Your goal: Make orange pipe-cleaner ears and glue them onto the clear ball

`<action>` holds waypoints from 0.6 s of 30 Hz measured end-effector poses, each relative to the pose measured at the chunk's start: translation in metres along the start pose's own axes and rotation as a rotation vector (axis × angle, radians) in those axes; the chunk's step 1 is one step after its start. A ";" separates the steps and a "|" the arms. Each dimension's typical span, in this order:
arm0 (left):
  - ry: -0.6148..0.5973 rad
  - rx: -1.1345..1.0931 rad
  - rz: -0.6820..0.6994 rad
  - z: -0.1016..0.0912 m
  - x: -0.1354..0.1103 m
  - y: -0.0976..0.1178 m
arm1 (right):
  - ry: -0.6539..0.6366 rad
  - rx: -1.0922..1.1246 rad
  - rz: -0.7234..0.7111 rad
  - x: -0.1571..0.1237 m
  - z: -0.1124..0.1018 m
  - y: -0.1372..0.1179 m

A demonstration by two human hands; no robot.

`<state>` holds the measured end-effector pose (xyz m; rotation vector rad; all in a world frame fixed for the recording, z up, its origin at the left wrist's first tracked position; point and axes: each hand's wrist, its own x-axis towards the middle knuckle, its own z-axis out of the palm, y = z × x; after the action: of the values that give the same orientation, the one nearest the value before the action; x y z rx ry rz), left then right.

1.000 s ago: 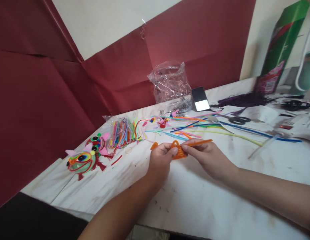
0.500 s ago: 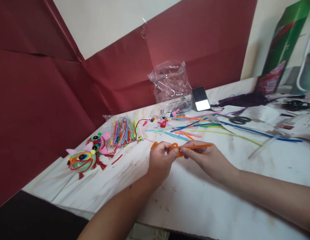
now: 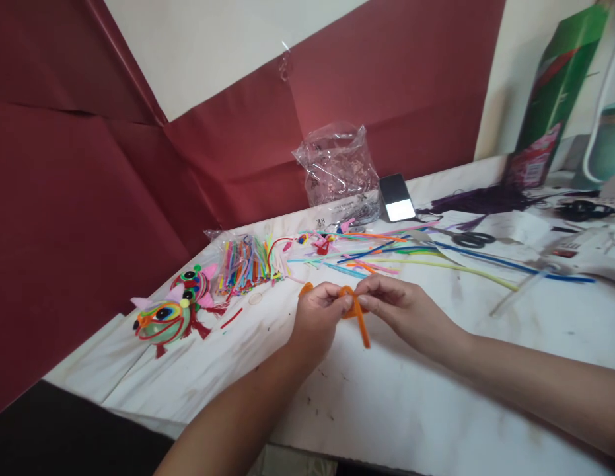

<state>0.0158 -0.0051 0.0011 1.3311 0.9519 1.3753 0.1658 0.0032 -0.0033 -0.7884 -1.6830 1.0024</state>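
Between my hands is an orange pipe cleaner [image 3: 362, 324], bent into a small loop with one end hanging down toward me. My left hand [image 3: 320, 311] is closed on its looped part, thumb and forefinger pinched, and a bit of orange sticks out beyond the fingers on the left. With thumb and fingertips together, my right hand [image 3: 394, 301] pinches the same pipe cleaner at the right of the loop. Both hands are held just over the white marbled table [image 3: 386, 403]. The fingers hide part of the bend.
A bag of colourful pipe cleaners [image 3: 248, 261] and two lion-head ornaments [image 3: 163, 320] lie at the left. Loose pipe cleaners [image 3: 466, 266], scissors [image 3: 470, 238], a phone [image 3: 397, 198] and a clear plastic bag [image 3: 337, 172] are behind my hands. A glue gun [image 3: 575, 254] is at the right.
The free end of the orange pipe cleaner, which pointed right along my right hand, now hangs down in front of the loop. My right fingers have shifted their pinch slightly.
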 end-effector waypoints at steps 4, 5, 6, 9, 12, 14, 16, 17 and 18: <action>-0.006 0.051 0.068 0.000 -0.004 -0.002 | -0.004 0.068 0.027 -0.003 0.003 0.006; 0.000 0.070 0.095 0.000 -0.005 -0.003 | 0.008 0.066 0.020 -0.004 0.004 0.006; 0.004 0.086 0.117 0.001 -0.006 -0.003 | 0.019 0.068 0.014 -0.006 0.005 0.007; 0.001 0.111 0.130 0.000 -0.007 -0.002 | 0.013 0.088 0.016 -0.008 0.006 0.004; -0.043 0.099 0.086 -0.003 -0.004 0.002 | 0.004 0.098 0.033 -0.007 0.005 -0.001; -0.104 0.076 0.043 -0.005 -0.002 0.007 | 0.011 0.107 0.040 -0.006 0.005 -0.003; -0.162 0.090 0.013 -0.007 0.000 0.012 | 0.016 0.113 0.044 -0.005 0.004 -0.004; -0.178 0.109 0.011 -0.008 0.000 0.013 | 0.017 0.114 0.044 -0.005 0.004 -0.003; -0.182 0.127 0.021 -0.008 0.001 0.014 | 0.019 0.114 0.042 -0.005 0.005 -0.003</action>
<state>0.0065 -0.0072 0.0141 1.5376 0.9162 1.2016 0.1629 -0.0037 -0.0036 -0.7584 -1.5838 1.1070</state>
